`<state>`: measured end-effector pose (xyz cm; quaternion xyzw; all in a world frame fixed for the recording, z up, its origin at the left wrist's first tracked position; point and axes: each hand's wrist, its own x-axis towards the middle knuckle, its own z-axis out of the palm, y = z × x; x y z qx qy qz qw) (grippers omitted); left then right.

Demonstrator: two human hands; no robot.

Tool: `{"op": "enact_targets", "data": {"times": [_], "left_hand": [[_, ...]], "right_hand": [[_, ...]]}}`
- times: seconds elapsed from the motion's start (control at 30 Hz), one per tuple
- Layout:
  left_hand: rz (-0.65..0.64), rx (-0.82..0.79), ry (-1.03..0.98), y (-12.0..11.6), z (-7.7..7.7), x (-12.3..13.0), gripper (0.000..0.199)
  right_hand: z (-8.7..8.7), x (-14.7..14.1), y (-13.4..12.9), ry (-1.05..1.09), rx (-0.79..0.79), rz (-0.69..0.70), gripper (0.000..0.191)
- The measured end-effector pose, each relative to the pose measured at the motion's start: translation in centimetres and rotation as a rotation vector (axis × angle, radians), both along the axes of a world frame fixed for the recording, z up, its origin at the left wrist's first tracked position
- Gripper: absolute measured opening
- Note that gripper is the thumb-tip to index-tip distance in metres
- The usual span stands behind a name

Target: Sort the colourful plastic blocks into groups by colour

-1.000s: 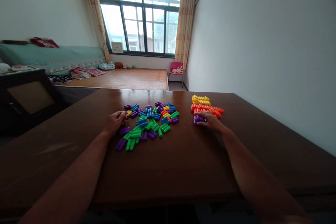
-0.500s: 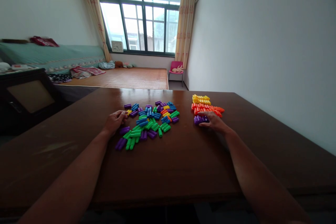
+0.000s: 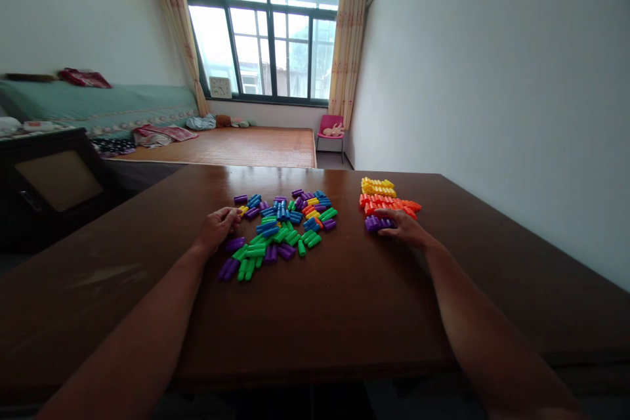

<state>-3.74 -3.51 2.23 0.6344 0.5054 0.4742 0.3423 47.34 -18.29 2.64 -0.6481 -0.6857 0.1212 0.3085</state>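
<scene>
My left hand (image 3: 217, 230) rests at the left edge of a loose pile of small plastic toy blocks, its fingers drawn together. A yellow block (image 3: 243, 210) lies right by the fingertips; whether they pinch it or something else is hidden. Green blocks (image 3: 256, 251), blue blocks (image 3: 282, 211) and purple blocks (image 3: 286, 251) make up most of the pile, each shaped like joined tubes. At the right, my right hand (image 3: 406, 230) has thumb and fingers around the end of a short row of purple blocks (image 3: 377, 224) on the table.
Behind the purple row lie orange blocks (image 3: 391, 203) in rows, and farther back yellow rows (image 3: 378, 186). Everything stands on a brown wooden table (image 3: 315, 315). Beyond it are a bed (image 3: 246, 144), a pink chair (image 3: 331, 128) and a dark cabinet (image 3: 54, 177); a white wall (image 3: 492, 79) runs along the right.
</scene>
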Motion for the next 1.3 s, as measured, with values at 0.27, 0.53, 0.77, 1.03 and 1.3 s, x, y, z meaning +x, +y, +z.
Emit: {"op": "enact_targets", "data": {"times": [0.27, 0.53, 0.77, 1.03, 1.3], "left_hand": [[-0.008, 0.008, 0.021, 0.2, -0.1, 0.0, 0.05], [-0.073, 0.041, 0.032, -0.1, -0.3, 0.2, 0.048], [-0.073, 0.083, 0.052, 0.2, -0.9, 0.1, 0.044], [-0.079, 0.073, -0.007, 0.3, -1.2, 0.2, 0.041], [-0.075, 0.019, -0.111, 0.7, -1.5, 0.1, 0.04]], "right_hand": [[-0.1, 2.2, -1.5, 0.233, -0.132, -0.063, 0.053], [0.9, 1.7, -1.6, 0.249, -0.039, -0.063, 0.056], [1.2, -7.1, -0.7, 0.109, 0.271, -0.06, 0.035], [2.1, -27.1, -0.5, -0.511, 0.325, 0.745, 0.044], [1.7, -30.6, 5.4, -0.453, 0.323, 0.729, 0.033]]}}
